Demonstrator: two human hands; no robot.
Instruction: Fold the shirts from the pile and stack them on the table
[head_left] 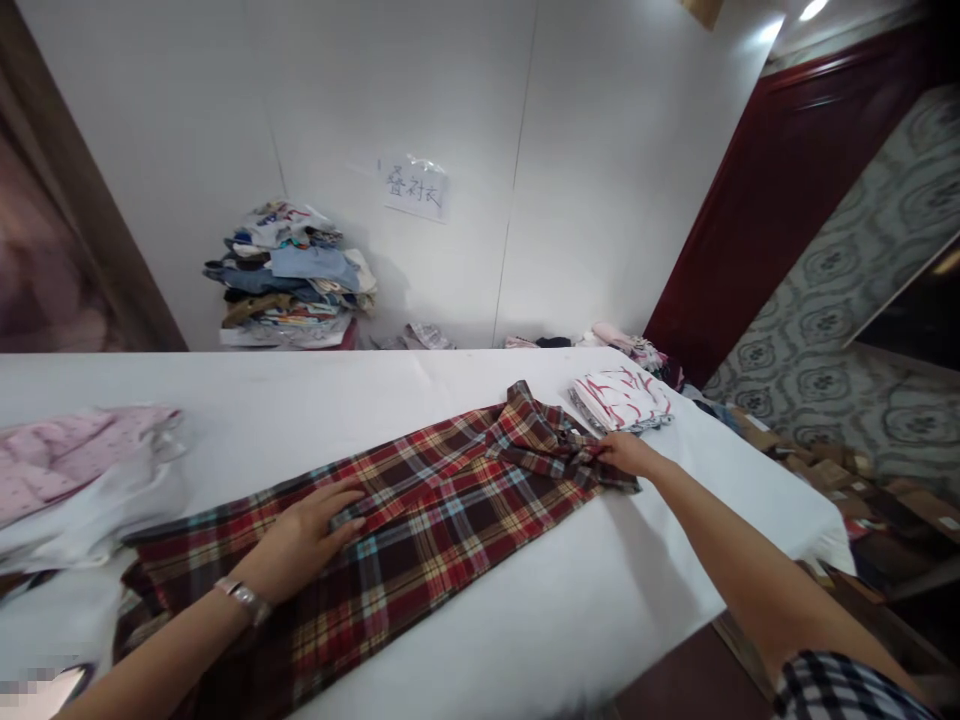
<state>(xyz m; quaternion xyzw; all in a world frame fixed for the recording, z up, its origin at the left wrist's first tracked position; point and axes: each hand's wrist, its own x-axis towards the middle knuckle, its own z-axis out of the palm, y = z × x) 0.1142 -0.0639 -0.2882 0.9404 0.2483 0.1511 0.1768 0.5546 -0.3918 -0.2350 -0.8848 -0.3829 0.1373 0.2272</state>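
Observation:
A red, brown and yellow plaid shirt (450, 510) lies stretched lengthwise across the white table, with its collar end to the right. My left hand (307, 535), wearing a metal watch or bracelet, rests on the middle of the shirt. Its thumb and fingers pinch a bit of the fabric. At the collar end, my right hand (628, 455) is closed on a bunched part of the shirt near the shoulder. Just behind that hand sits a folded white garment with red marks (621, 398), on top of other folded cloth.
Pink and white clothes (82, 460) lie heaped on the left of the table (517, 620). Behind the table stands a tall stack of clothes (292, 280) against the wall. A paper sign (415, 188) hangs above. Boxes (832, 470) are on the right, beyond the table edge.

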